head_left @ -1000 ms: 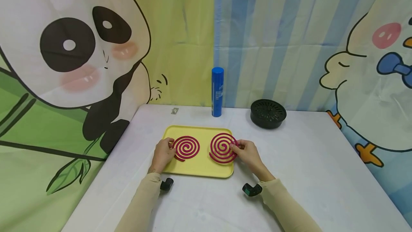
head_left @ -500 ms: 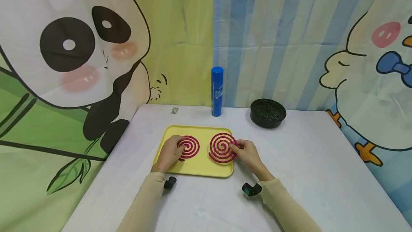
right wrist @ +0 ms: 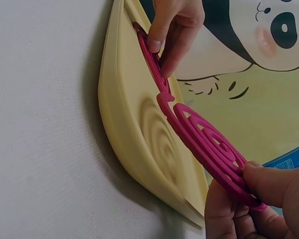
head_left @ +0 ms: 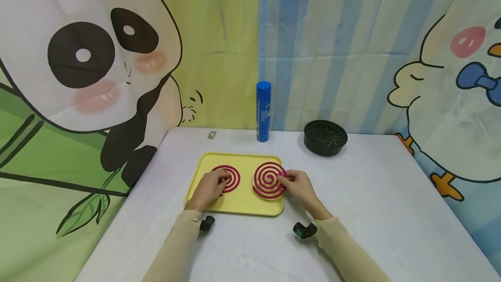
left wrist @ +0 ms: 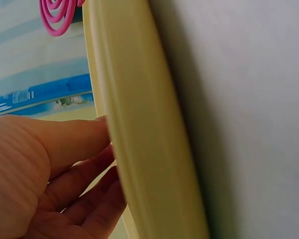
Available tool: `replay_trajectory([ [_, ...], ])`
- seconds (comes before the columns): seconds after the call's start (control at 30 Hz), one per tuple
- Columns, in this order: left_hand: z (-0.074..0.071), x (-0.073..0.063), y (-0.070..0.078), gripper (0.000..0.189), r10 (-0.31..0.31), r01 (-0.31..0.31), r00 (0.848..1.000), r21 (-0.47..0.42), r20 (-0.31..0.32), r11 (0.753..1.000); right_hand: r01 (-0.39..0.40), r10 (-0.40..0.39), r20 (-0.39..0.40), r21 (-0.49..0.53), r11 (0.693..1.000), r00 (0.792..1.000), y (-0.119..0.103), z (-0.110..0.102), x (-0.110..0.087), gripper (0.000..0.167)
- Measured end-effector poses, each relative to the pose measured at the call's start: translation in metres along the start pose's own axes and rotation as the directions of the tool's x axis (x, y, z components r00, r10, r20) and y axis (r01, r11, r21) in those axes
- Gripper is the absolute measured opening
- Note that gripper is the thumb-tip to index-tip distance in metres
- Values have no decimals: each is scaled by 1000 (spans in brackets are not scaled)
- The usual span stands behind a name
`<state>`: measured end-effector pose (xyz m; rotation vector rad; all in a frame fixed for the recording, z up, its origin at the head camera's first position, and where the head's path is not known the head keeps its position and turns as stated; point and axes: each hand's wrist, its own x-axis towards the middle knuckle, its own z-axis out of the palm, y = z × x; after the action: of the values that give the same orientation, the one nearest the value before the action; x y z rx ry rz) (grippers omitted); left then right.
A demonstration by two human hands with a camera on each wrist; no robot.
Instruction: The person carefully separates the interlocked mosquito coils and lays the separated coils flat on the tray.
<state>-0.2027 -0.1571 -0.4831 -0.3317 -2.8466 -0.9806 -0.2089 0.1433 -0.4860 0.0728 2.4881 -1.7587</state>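
Observation:
Two magenta mosquito coils are in view with a yellow tray (head_left: 243, 206). My right hand (head_left: 300, 185) pinches the right coil (head_left: 269, 180) by its outer edge, thumb on top. The right wrist view shows that coil (right wrist: 204, 142) held tilted above the tray, casting a spiral shadow. Over the tray's left half, my left hand (head_left: 209, 188) has its curled thumb and fingers on the left coil (head_left: 235, 180) near its middle. That coil (right wrist: 148, 55) lies low in the tray. The tray's rim hides the left fingertips in the left wrist view.
Behind the tray stands a blue spray can (head_left: 263, 112). A round black slotted container (head_left: 325, 138) sits at the back right. Near the table's back edge lies a small metal piece (head_left: 212, 135). A printed curtain (head_left: 219, 55) hangs behind the white table (head_left: 375, 212).
My left hand has moved right from the left coil's edge to over its middle, and its fingers have curled in. My right hand still holds its coil in nearly the same place.

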Motion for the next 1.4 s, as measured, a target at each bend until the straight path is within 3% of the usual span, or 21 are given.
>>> replay_trajectory([
  [0.47, -4, 3, -2, 23, -25, 25, 1000, -43, -6, 999, -14, 14, 5, 13, 1000, 1000, 4, 2, 5, 22],
  [0.7, -1, 10, 17, 31, 8, -11, 1000, -145, -24, 989, -28, 27, 20, 30, 999, 999, 2, 5, 5, 24],
  [0.8, 2, 13, 29, 34, 25, -26, 1000, -191, -7, 981, -31, 30, 25, 41, 999, 999, -1, 6, 4, 24],
  [1.03, 12, 19, 49, 34, 10, 14, 997, -317, 74, 948, -20, 18, 35, 55, 998, 999, -4, 11, 2, 24],
  [1.4, 21, 21, 51, 26, -6, 33, 996, -296, 94, 955, 8, -9, 43, 26, 1000, 999, -3, 12, 2, 22],
])
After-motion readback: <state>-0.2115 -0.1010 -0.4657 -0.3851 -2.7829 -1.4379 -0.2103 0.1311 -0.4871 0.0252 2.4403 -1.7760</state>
